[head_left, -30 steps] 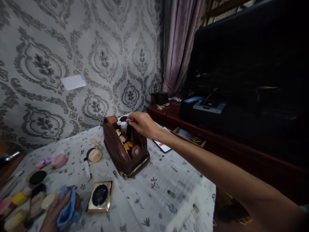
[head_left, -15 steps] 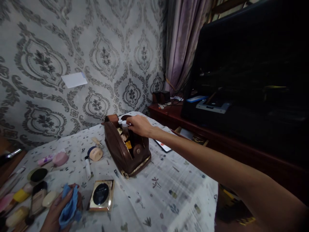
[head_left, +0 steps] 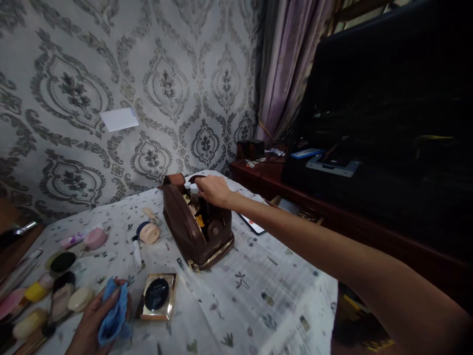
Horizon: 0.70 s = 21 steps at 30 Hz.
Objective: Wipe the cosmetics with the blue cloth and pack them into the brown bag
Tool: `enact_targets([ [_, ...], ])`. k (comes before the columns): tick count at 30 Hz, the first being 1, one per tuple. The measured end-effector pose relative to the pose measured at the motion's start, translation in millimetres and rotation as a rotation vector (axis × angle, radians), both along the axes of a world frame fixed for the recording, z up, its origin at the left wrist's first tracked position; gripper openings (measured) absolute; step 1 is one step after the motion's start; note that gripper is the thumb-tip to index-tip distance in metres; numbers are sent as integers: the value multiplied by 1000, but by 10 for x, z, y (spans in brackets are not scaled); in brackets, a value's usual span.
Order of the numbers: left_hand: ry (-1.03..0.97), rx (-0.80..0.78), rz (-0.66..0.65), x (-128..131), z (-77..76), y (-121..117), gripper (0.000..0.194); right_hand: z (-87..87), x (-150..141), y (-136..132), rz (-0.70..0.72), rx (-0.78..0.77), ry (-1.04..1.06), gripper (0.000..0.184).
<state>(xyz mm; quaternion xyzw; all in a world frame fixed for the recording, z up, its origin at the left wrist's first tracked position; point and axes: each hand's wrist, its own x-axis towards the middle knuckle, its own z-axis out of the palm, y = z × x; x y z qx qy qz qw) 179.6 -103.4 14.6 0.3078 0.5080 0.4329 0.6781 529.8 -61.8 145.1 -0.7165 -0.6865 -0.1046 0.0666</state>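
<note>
A brown leather makeup bag [head_left: 186, 229] stands unzipped on the patterned cloth. White-capped bottles [head_left: 194, 192] and an orange item [head_left: 200, 220] show in its opening. My right hand [head_left: 214, 191] reaches over the far right rim, fingers curled down into the mouth beside the bottles; what they grip is hidden. At the lower left, my left hand [head_left: 94, 315] is closed around a crumpled blue cloth [head_left: 114, 311]. Between that hand and the bag lies a gold compact case [head_left: 158, 297] with a black oval on its lid.
Several cosmetics lie on the left, among them a cream jar [head_left: 148, 232], a white tube [head_left: 136, 254], a pink sponge [head_left: 96, 238] and a foundation bottle [head_left: 62, 296]. A phone-like white device [head_left: 252, 224] lies behind my right forearm. A dark television [head_left: 380, 123] stands on a red-brown cabinet [head_left: 254, 170].
The view has shifted slightly, so everything sits a little further right. My right hand stays at the bag's opening, and my left hand keeps the blue cloth.
</note>
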Motion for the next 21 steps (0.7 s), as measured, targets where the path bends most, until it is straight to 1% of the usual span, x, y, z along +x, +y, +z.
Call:
enact_targets([
  [2,22,75,-39,14,-8,-34,43,-15,-3,14,4,-3,-18,27],
  [4,50,122,-36,23,-20,-54,44,-24,-10,14,9,-7,-35,28],
  [8,69,68,-55,15,-41,-34,54,-17,-24,-24,25,-8,-62,30],
  [10,55,47,-79,11,-47,-22,54,-6,-28,-51,30,-5,-71,32],
  [14,43,90,-29,14,-46,-29,52,15,-31,-95,35,8,-81,33],
  [18,63,32,-42,7,-50,-35,59,30,-28,-117,34,19,-84,31],
  [21,63,78,-22,7,-67,-44,58,22,-10,-117,47,31,-84,30],
])
